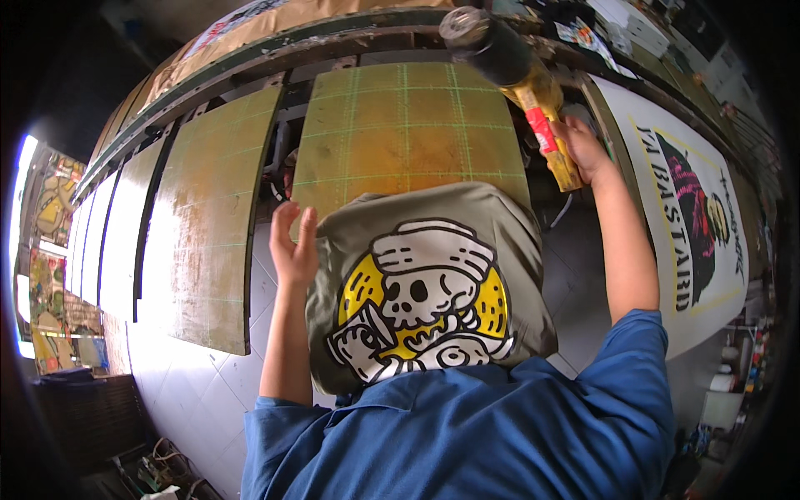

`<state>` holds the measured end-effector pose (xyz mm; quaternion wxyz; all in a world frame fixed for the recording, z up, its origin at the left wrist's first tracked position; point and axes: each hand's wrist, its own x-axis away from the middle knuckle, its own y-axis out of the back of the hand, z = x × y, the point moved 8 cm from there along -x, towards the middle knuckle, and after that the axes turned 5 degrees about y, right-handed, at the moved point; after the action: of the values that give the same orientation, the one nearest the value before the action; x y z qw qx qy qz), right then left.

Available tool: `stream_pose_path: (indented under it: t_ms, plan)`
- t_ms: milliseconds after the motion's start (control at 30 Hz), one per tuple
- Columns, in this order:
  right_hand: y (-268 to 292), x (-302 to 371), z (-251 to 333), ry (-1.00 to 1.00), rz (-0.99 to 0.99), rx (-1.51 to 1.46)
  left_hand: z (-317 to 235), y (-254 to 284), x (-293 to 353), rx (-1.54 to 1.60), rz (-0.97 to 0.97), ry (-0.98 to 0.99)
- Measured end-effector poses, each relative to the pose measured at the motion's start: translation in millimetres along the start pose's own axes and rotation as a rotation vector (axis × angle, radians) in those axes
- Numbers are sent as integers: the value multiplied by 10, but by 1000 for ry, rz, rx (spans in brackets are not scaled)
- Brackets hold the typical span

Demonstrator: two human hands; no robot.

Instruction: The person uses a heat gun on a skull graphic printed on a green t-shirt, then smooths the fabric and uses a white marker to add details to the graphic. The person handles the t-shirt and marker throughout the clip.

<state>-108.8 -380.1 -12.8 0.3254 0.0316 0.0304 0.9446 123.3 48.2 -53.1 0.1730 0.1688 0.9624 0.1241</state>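
Observation:
My right hand [585, 152] grips the yellow handle of a heat gun [536, 93] with a dark barrel, raised over the far right corner of the board. Its metal nozzle points away and to the left. A grey-green T-shirt [521, 242] is draped over the near part of a printing board [408, 125]. Its print is a black, white and yellow skull in a cap [425, 292]. At the shirt's left edge my left hand [293, 250] is raised, holding nothing, thumb and fingers apart. Whether it touches the cloth I cannot tell.
More flat boards [208, 208] line up to the left, with gaps between them. A board with a white printed sheet [692, 217] stands at the right. Behind them runs a dark metal rail [367, 40]. Cords and clutter [167, 467] lie at the lower left.

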Motion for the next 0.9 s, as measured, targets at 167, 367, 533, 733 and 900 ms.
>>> stream_pose_path:
  t_ms: [167,367,533,733,900]
  plan:
    - [-530,-300,-299,-230,365,-556,104,-104,156,-344,12,-99]
    - [-689,-584,-583,-298,447,-669,-11,-173,185,-386,19,-91]
    - [-796,-708,-691,-304,470,-656,10,-157,193,-468,3,-142]
    - [-744,-794,-773,-302,443,-632,31,-194,193,-478,41,-98]
    - [-721,-802,-769,-295,433,-657,-23,-195,204,-460,20,-106]
